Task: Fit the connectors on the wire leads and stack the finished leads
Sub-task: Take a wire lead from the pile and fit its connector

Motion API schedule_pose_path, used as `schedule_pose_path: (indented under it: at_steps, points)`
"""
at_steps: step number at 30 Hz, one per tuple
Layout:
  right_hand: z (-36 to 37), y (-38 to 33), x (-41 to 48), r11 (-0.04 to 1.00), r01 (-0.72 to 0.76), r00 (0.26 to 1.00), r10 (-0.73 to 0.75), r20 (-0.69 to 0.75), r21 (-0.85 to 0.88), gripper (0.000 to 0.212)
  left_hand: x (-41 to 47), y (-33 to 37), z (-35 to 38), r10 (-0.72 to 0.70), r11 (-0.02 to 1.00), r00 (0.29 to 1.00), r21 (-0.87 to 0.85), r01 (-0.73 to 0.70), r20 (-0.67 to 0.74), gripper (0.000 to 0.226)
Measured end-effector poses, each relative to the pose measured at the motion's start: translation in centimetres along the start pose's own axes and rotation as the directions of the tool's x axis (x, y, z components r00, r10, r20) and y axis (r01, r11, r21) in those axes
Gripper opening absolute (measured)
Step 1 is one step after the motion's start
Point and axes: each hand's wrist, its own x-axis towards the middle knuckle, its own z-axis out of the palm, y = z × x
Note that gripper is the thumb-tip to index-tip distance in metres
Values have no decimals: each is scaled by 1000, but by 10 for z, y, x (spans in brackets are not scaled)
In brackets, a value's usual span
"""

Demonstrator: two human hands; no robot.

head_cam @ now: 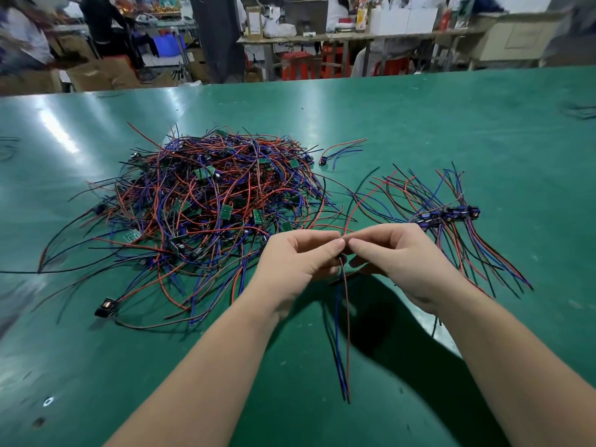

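Observation:
My left hand (300, 258) and my right hand (396, 256) meet fingertip to fingertip over the green table (419, 124). Between them they pinch a wire lead (345, 333) whose red and blue strands hang toward me. A small dark part sits at the pinch, mostly hidden by fingers. A big tangled heap of red, blue and black leads with small green boards (206, 201) lies to the left. A tidier stack of leads with dark connectors (451, 216) lies to the right.
One separate lead with a connector (325, 159) lies behind the heap. Another loose connector (104, 307) rests at the heap's near left. Benches, boxes, red stools and people stand beyond the table's far edge.

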Motion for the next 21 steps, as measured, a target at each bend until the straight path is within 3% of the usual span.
schedule_pose_path:
  at_steps: [3, 6, 10, 13, 17, 21]
  points:
    - [3, -4, 0, 968, -104, 991, 121, -59, 229, 12, 1, 2, 0, -38, 991, 999, -126, 38, 1, 29]
    - [1, -4, 1, 954, -140, 989, 146, -3, 265, 14, 1, 3, 0, -108, 983, 992, -141, 117, 68, 52]
    - [-1, -3, 1, 962, -128, 992, 121, 42, 240, 3, 1, 3, -1, -214, 965, 972, -136, 226, 98, 45]
    - [-7, -8, 3, 948, -156, 988, 151, 38, 276, 6, 0, 4, -3, -198, 975, 968, -70, 210, 151, 23]
    - [-29, -21, 8, 898, -116, 976, 182, -119, 425, 13, -5, 5, 0, -84, 995, 977, 64, 73, 195, 19]
    - [-54, -25, 10, 851, -79, 924, 259, -282, 520, 7, -10, 3, 4, -136, 963, 943, 264, 54, 303, 21]
